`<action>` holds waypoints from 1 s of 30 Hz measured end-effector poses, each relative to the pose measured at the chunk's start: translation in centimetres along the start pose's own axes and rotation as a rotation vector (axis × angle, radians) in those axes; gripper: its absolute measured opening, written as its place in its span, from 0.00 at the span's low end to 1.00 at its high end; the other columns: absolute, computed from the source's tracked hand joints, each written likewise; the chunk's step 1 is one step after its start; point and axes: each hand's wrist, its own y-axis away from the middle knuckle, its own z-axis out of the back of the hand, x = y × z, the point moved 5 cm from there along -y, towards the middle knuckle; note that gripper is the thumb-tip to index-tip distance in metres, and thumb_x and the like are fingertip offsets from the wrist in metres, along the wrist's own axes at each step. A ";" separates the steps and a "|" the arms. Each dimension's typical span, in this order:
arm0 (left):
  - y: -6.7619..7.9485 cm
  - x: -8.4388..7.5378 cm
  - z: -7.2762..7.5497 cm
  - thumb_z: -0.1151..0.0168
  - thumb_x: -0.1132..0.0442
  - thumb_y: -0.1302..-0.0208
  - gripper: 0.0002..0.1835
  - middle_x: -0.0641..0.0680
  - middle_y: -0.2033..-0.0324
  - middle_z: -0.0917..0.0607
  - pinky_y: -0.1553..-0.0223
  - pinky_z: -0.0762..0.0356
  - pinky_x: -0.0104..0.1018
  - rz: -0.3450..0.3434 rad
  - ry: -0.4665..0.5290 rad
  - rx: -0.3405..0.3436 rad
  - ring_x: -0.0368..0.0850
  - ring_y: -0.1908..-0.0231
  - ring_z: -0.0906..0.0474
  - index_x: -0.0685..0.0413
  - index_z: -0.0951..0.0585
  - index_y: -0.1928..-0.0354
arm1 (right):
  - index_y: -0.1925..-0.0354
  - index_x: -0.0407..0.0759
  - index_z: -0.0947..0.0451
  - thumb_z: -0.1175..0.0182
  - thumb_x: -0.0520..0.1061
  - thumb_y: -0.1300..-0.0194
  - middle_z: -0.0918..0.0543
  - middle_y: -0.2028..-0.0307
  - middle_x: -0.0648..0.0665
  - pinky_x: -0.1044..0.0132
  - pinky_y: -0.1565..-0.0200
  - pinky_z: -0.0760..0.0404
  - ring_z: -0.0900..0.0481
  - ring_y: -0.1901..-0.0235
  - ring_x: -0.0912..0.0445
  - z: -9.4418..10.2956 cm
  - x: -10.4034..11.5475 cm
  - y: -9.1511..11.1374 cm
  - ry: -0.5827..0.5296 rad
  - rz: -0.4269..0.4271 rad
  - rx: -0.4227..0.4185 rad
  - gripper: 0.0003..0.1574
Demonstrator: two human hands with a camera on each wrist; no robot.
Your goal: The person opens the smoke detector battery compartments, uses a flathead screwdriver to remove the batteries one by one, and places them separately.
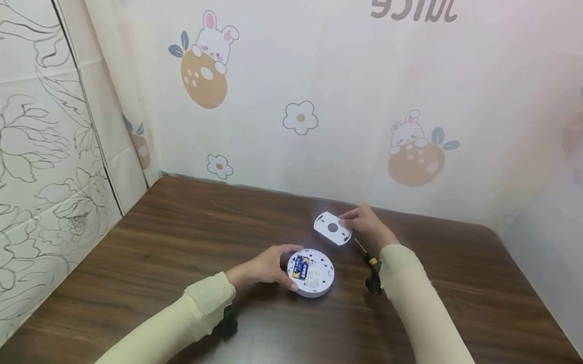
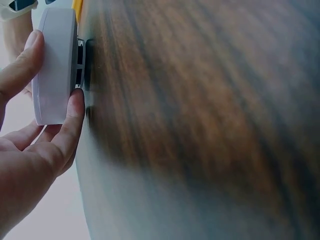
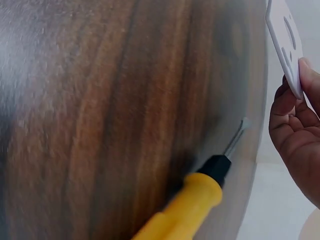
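A round white device (image 1: 322, 273), like a smoke detector, shows its back, with blue-and-yellow batteries (image 1: 301, 267) in its compartment. My left hand (image 1: 265, 265) grips it by its left edge, fingers and thumb spread round the rim. In the left wrist view the device (image 2: 56, 65) stands edge-on between thumb and fingers. Farther back, my right hand (image 1: 368, 225) pinches the right edge of a white mounting plate (image 1: 323, 224) with slots and a grey centre disc. The right wrist view shows the plate (image 3: 285, 45) tilted, between thumb and fingers.
A yellow-and-black screwdriver (image 3: 200, 190) lies on the brown wooden table (image 1: 180, 224), beside the right forearm. Small black cameras (image 1: 227, 322) hang at the wrists. A printed curtain (image 1: 260, 59) borders the table's back edge, with a flower-patterned panel (image 1: 22, 143) at the left.
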 end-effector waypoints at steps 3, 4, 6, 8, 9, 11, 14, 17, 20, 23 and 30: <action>-0.1 0.1 -0.1 0.20 0.69 0.62 0.46 0.58 0.42 0.25 0.34 0.42 0.50 0.003 -0.005 0.000 0.51 0.42 0.33 0.59 0.31 0.35 | 0.51 0.22 0.24 0.42 0.34 0.35 0.17 0.68 0.39 0.68 0.66 0.22 0.23 0.69 0.55 -0.3 -0.6 -0.3 -0.029 -0.014 -0.023 0.17; -0.1 0.1 -0.1 0.20 0.68 0.62 0.46 0.58 0.42 0.25 0.34 0.42 0.51 0.004 -0.007 0.001 0.51 0.42 0.33 0.59 0.31 0.35 | 0.52 0.22 0.24 0.41 0.34 0.36 0.17 0.67 0.39 0.68 0.66 0.22 0.23 0.69 0.55 -0.4 -0.8 -0.4 -0.021 -0.016 -0.032 0.17; -0.1 0.1 -0.2 0.20 0.68 0.61 0.46 0.58 0.42 0.26 0.34 0.42 0.51 0.008 -0.009 0.004 0.51 0.41 0.34 0.58 0.31 0.35 | 0.52 0.22 0.23 0.41 0.34 0.36 0.17 0.66 0.37 0.69 0.66 0.23 0.23 0.67 0.54 -0.5 -1.1 -0.6 -0.010 -0.027 -0.048 0.17; -0.1 0.0 -0.3 0.20 0.68 0.61 0.46 0.58 0.41 0.26 0.34 0.43 0.52 0.016 -0.013 0.007 0.52 0.41 0.34 0.58 0.31 0.35 | 0.52 0.24 0.23 0.40 0.34 0.37 0.17 0.64 0.37 0.68 0.64 0.22 0.23 0.65 0.52 -0.7 -1.4 -0.7 0.011 -0.043 -0.062 0.16; -0.1 0.0 -0.2 0.20 0.68 0.61 0.46 0.58 0.41 0.26 0.34 0.43 0.52 0.020 -0.014 0.005 0.52 0.40 0.35 0.58 0.31 0.35 | 0.52 0.24 0.23 0.40 0.34 0.37 0.17 0.63 0.36 0.67 0.63 0.22 0.23 0.64 0.51 -0.8 -1.5 -0.8 0.013 -0.048 -0.062 0.16; 0.1 -0.1 -0.1 0.20 0.69 0.62 0.46 0.58 0.41 0.26 0.34 0.43 0.53 0.022 -0.019 0.001 0.52 0.41 0.34 0.58 0.31 0.35 | 0.52 0.24 0.23 0.41 0.34 0.37 0.18 0.61 0.34 0.65 0.61 0.22 0.23 0.61 0.48 -1.0 -1.6 -1.0 0.019 -0.053 -0.055 0.16; 0.2 -0.2 0.0 0.20 0.69 0.62 0.46 0.58 0.41 0.26 0.34 0.43 0.52 0.023 -0.027 -0.004 0.52 0.41 0.34 0.58 0.31 0.35 | 0.52 0.25 0.22 0.40 0.35 0.36 0.19 0.58 0.32 0.62 0.58 0.21 0.23 0.58 0.46 -1.2 -1.7 -1.3 0.039 -0.069 -0.062 0.16; 0.2 -0.1 0.0 0.20 0.69 0.62 0.46 0.58 0.42 0.26 0.34 0.42 0.51 0.013 -0.029 -0.005 0.52 0.41 0.34 0.58 0.30 0.35 | 0.52 0.27 0.21 0.40 0.36 0.36 0.19 0.57 0.33 0.59 0.57 0.22 0.24 0.57 0.45 -1.1 -1.9 -1.4 0.094 -0.083 -0.085 0.16; 0.1 0.1 0.0 0.20 0.68 0.61 0.46 0.58 0.41 0.26 0.34 0.42 0.51 0.021 -0.022 -0.004 0.51 0.41 0.34 0.58 0.31 0.35 | 0.54 0.28 0.20 0.39 0.37 0.36 0.19 0.58 0.33 0.58 0.57 0.22 0.24 0.58 0.45 -1.2 -2.0 -1.5 0.158 -0.067 -0.100 0.15; 0.1 0.2 0.0 0.20 0.68 0.61 0.46 0.57 0.42 0.26 0.34 0.42 0.51 0.028 -0.012 -0.006 0.51 0.41 0.34 0.57 0.30 0.35 | 0.56 0.27 0.19 0.39 0.37 0.37 0.18 0.61 0.34 0.59 0.60 0.21 0.23 0.62 0.46 -1.4 -1.9 -1.7 0.213 -0.041 -0.112 0.14; 0.1 0.2 0.0 0.20 0.68 0.61 0.46 0.58 0.40 0.27 0.34 0.43 0.53 0.028 -0.006 -0.017 0.53 0.39 0.35 0.57 0.31 0.35 | 0.58 0.27 0.19 0.41 0.36 0.36 0.17 0.62 0.33 0.55 0.59 0.19 0.21 0.64 0.45 -1.7 -1.6 -1.8 0.326 0.001 -0.163 0.12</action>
